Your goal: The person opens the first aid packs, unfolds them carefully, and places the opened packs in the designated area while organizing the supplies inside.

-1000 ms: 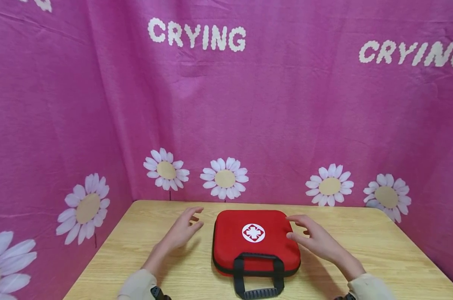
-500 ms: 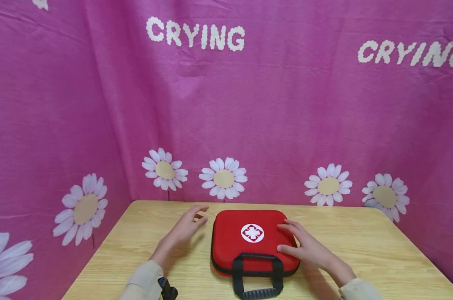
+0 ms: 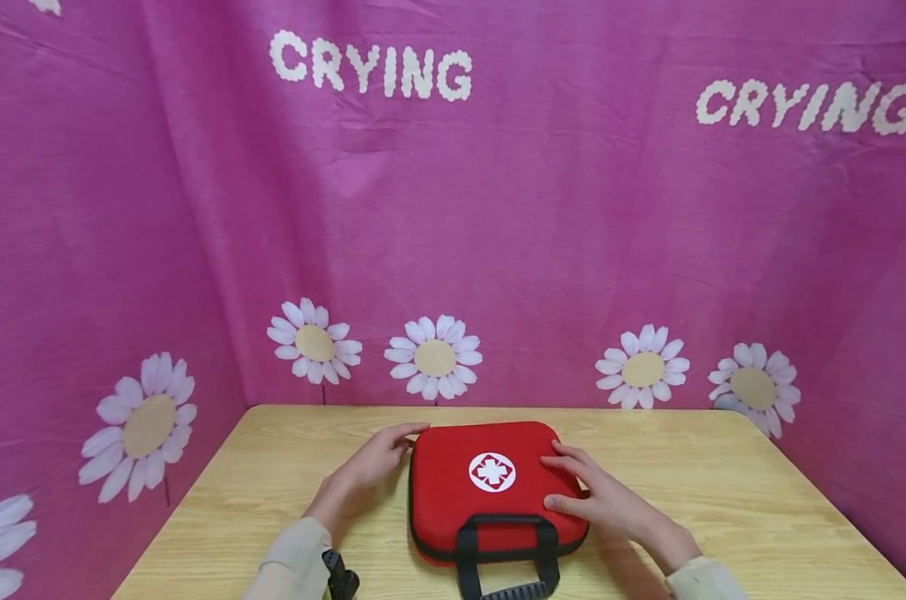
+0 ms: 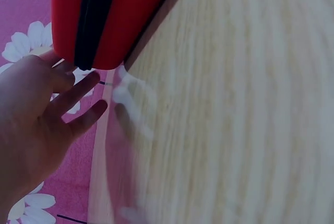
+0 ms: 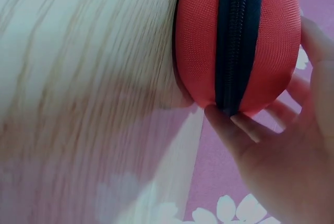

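Note:
A red first-aid case [image 3: 498, 502] with a round white cross emblem lies on the table, its black carry handle [image 3: 508, 553] toward me. My left hand [image 3: 372, 463] is at the far left corner, index fingertip right at the edge. In the left wrist view, the lower fingers of that hand [image 4: 39, 106] hang loosely beside the case's black zipper band [image 4: 95, 20]. My right hand [image 3: 610, 502] grips the right side, thumb and two fingers on the lid. The right wrist view shows its other fingers [image 5: 229, 129] against the zippered end [image 5: 237, 46].
The case sits on a light wood-grain table [image 3: 287, 450]. Behind it and at the sides hangs a pink cloth [image 3: 543, 217] printed with daisies and white lettering. A black strap device [image 3: 340, 575] sits at the left sleeve [image 3: 291, 558].
My right hand has moved left onto the case's right side. My left hand has come right to its far left corner. The case has turned slightly, and the view has shifted a little.

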### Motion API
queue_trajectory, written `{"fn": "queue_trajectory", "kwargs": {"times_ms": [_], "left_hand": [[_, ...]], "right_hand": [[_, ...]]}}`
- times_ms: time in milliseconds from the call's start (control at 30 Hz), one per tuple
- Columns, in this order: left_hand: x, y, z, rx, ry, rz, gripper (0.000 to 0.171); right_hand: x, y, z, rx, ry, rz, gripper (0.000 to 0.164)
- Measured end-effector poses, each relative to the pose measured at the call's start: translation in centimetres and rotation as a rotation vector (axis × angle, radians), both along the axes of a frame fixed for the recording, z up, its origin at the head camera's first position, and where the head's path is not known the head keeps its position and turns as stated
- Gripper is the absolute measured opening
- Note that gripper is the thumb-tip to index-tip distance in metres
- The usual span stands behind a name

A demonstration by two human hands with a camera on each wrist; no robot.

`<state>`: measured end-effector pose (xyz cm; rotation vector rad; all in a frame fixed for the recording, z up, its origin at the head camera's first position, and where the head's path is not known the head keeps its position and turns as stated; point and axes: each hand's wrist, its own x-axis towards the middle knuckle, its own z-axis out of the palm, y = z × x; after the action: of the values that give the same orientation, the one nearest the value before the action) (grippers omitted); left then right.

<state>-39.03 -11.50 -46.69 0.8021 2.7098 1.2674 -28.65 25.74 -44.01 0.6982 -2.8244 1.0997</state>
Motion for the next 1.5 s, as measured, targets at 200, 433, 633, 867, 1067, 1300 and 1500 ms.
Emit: {"fn": "queue_trajectory", "kwargs": {"times_ms": [200, 433, 633, 867, 1067, 1300, 1500], "left_hand": [[-0.1, 0.1, 0.1, -0.006, -0.002, -0.03, 0.045], [-0.5, -0.1, 0.2, -0.036, 0.027, -0.066, 0.037], [-0.9, 0.1, -0.6, -0.026, 0.016, -0.075, 0.038], [-0.9, 0.2, -1.6, 0.138, -0.038, -0.011, 0.033], [-1.2, 0.2, -1.4, 0.161, -0.047, -0.01, 0.029], [-1.2, 0.0, -1.3, 0.115, -0.013, -0.038, 0.029], [-0.8, 0.3, -1.7, 0.079, 0.102, 0.063, 0.023]], "right_hand": [[0.2, 0.2, 0.0, -0.021, 0.01, 0.049, 0.06], [0.1, 0.1, -0.3, -0.015, 0.003, 0.031, 0.061], [0.2, -0.2, -0.4, -0.019, -0.047, 0.019, 0.063], [0.8, -0.2, -0.3, 0.041, 0.027, 0.056, 0.064], [1.1, 0.1, 0.2, 0.076, -0.05, 0.068, 0.078], [1.1, 0.1, 0.2, 0.089, -0.059, 0.087, 0.087], [1.1, 0.0, 0.0, 0.078, -0.089, 0.087, 0.092]]}}
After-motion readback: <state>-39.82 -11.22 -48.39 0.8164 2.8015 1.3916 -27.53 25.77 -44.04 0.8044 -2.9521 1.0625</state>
